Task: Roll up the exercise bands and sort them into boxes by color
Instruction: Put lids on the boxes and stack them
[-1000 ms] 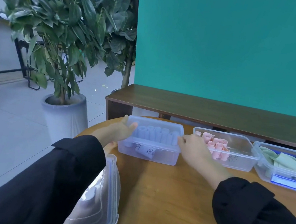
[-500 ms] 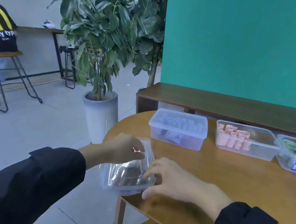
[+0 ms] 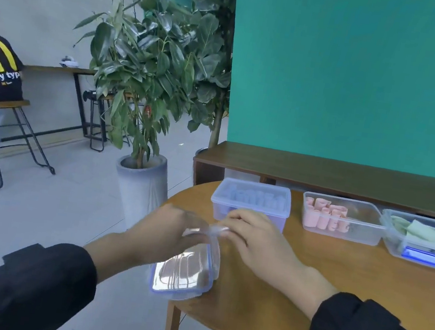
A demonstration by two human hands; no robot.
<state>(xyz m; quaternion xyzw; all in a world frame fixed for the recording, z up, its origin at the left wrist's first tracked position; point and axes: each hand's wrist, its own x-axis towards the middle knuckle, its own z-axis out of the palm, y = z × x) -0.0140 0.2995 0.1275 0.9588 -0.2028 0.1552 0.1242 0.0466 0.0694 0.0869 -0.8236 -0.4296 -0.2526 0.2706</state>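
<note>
Three clear plastic boxes stand in a row at the back of the round wooden table. The left box is lidded and holds rolled blue bands. The middle box is lidless with rolled pink bands. The right box is lidless with green bands. At the table's left edge lies a stack of clear lids. My left hand and my right hand both pinch the far edge of the top lid, which is tilted up.
A dark wooden bench runs behind the table under a teal wall. A potted plant stands on the floor just left of the table. Stools and a black bag are far left.
Both hands left the blue box, now lidded, came to the lid stack at the left edge, and lifted the far edge of the top lid. The camera view turned left.
</note>
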